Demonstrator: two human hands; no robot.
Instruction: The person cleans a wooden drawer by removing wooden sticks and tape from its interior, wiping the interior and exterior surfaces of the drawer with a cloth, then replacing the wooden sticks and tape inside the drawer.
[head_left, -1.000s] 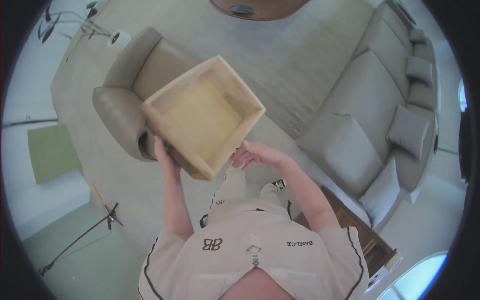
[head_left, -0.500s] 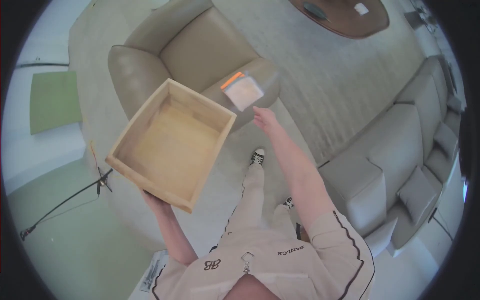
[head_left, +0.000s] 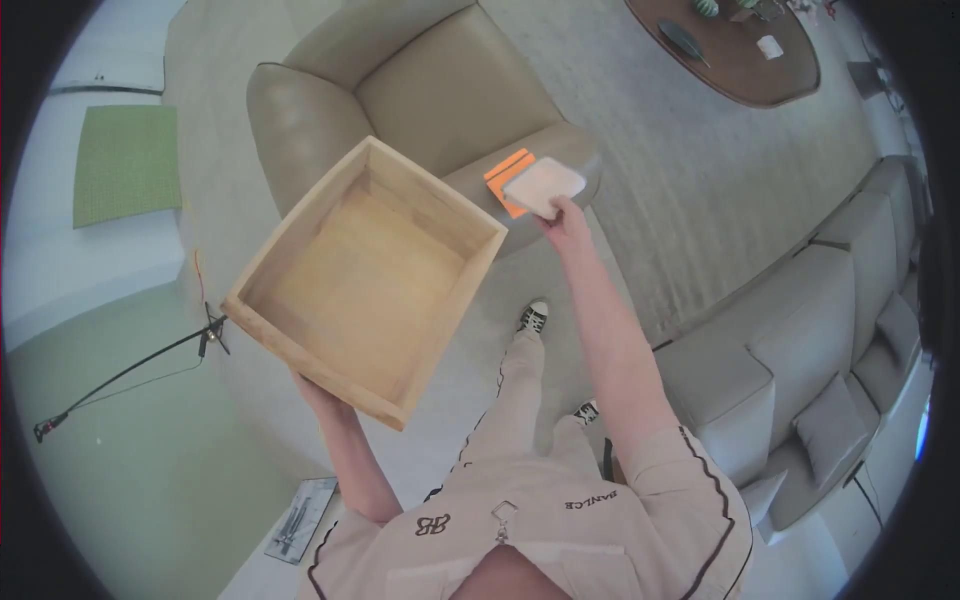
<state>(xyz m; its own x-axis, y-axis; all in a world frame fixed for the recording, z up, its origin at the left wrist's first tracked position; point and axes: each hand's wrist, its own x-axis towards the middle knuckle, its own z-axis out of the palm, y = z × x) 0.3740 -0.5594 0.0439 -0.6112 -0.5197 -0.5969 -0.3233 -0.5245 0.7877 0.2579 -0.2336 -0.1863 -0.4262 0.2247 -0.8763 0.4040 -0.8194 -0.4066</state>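
My left hand [head_left: 318, 392] supports a shallow open-topped wooden box [head_left: 355, 285] from below, near its front wall. The box is tilted, and its inside shows bare wood. Most of the fingers of this hand are hidden under the box. My right hand [head_left: 563, 220] pinches a flat white rectangular pad [head_left: 546, 184] by its near edge, over the armrest of a tan armchair [head_left: 450, 90]. A flat orange item with a dark band [head_left: 507, 180] lies on that armrest, partly covered by the pad in this view.
A brown oval table [head_left: 735, 60] with a leaf-shaped dish stands beyond the armchair. Along the right side runs a grey sofa [head_left: 800, 300] with cushions. A thin black stand [head_left: 140, 365] is at the left, near a green mat [head_left: 125, 165].
My right hand has reached forward and taken hold of the white pad, shifting it right and uncovering more of the orange item. The left hand still holds the box.
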